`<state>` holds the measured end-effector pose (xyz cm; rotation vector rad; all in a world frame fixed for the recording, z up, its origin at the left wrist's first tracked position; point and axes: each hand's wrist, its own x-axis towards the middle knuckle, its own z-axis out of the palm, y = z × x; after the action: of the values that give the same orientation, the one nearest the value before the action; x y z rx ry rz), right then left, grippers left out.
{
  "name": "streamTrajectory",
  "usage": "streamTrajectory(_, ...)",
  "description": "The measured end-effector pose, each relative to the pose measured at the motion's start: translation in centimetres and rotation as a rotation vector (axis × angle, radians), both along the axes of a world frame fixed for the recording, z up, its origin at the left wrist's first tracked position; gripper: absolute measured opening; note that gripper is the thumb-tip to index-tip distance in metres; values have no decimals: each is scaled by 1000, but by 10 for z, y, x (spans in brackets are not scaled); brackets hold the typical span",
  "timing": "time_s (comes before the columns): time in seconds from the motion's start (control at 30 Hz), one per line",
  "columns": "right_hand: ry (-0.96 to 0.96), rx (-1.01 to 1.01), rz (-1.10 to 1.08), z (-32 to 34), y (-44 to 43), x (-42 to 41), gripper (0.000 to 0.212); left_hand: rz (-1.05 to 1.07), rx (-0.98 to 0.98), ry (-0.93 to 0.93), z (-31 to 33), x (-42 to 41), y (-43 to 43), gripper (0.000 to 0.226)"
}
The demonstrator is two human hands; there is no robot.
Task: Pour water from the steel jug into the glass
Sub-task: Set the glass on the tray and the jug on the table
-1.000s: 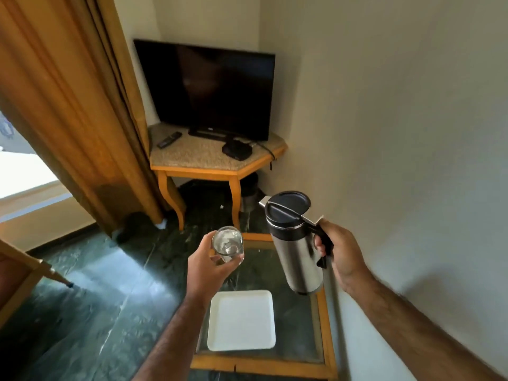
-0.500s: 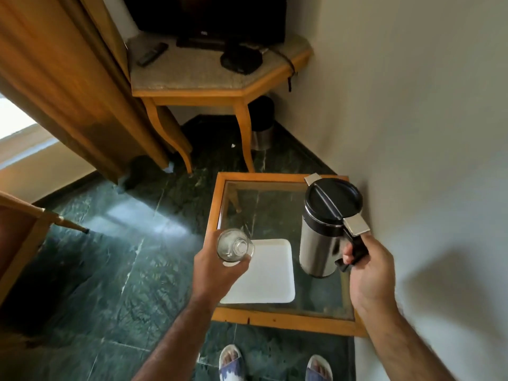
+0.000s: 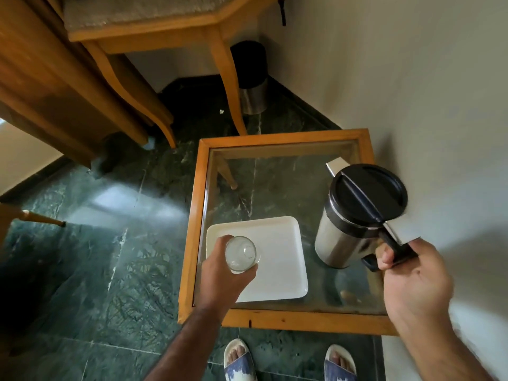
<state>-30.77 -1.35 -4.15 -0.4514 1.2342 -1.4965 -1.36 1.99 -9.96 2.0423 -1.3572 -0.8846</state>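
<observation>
Steel jug [image 3: 354, 215] handle hidden in blurred right hand [image 3: 412, 281].

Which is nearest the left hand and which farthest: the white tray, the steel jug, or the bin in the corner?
1. White tray: directly beneath and beside the left hand, on the glass table.
2. Steel jug: across to the right, held by the right hand.
3. Bin: far off in the corner, under the wooden table.

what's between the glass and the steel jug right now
In the head view, only the right part of the white tray and bare glass tabletop lie between the glass and the steel jug.
</observation>
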Motion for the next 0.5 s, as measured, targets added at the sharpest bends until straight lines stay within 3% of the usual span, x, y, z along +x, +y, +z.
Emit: streamTrajectory(0.5, 102, -23, 18, -41, 2, 6, 41, -9, 116, 12, -55, -9, -8, 67)
